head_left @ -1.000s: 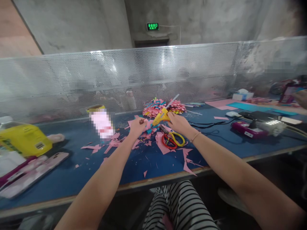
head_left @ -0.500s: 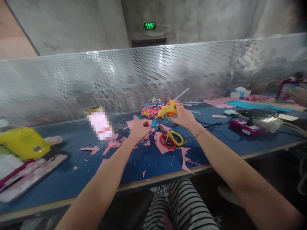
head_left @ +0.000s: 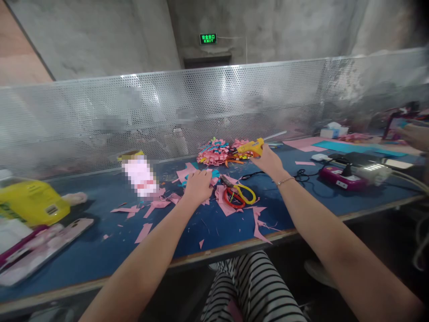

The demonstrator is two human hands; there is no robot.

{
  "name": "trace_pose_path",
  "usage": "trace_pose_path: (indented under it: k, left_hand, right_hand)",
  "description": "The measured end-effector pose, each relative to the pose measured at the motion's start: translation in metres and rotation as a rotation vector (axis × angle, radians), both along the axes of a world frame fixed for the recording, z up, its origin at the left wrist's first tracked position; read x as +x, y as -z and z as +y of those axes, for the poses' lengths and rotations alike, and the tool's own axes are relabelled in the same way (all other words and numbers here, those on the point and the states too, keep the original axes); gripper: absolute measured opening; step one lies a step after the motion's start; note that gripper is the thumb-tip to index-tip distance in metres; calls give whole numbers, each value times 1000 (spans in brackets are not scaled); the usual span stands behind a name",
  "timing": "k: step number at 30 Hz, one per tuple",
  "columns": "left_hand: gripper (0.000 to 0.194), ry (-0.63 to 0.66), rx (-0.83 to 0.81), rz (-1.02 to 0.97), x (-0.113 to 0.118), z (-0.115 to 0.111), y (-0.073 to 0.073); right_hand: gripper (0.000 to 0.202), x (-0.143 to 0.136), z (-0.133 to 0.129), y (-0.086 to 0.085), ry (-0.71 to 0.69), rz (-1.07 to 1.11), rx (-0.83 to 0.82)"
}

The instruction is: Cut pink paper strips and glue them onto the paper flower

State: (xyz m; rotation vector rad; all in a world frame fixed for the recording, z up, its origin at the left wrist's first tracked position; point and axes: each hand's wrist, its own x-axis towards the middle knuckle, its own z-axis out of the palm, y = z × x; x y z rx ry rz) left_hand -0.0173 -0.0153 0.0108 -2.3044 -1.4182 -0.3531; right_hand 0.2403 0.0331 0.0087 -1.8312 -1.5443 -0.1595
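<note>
My right hand [head_left: 271, 162] is wrapped round a yellow glue gun [head_left: 250, 146], raised above the table, with a clear glue stick [head_left: 276, 135] jutting from its back. Beneath the gun's nozzle lie pink and orange paper pieces [head_left: 239, 160]. My left hand [head_left: 199, 187] is palm down and low over the scraps, fingers bent onto a piece of pink and blue paper [head_left: 215, 177]; its fingertips are partly hidden. Between my hands lie scissors [head_left: 238, 197] with one red and one yellow handle, on pink scraps. A pile of pink and blue fringed paper [head_left: 213, 153] stands behind.
A phone [head_left: 139, 175] with a lit, blurred screen stands on the left. Farther left are a yellow bottle [head_left: 35, 203] and a pink phone [head_left: 50, 252]. On the right sit a purple power strip [head_left: 342, 178] with cables, coloured sheets [head_left: 348, 146] and another person's hand [head_left: 415, 134].
My right hand has moved the glue gun to the right, away from my left hand. My left hand has turned palm down and lowered onto the paper.
</note>
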Motion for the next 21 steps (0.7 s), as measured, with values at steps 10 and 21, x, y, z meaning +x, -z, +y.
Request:
trace_pose_path:
  k: [10,21]
  left_hand:
    - [26,-49,17,24,8,0,2]
    - [14,-93,52,-103,-8,6,-5]
  right_hand:
    - [53,3,2,4,8,19,-41]
    - [59,12,8,8,57,103,-74]
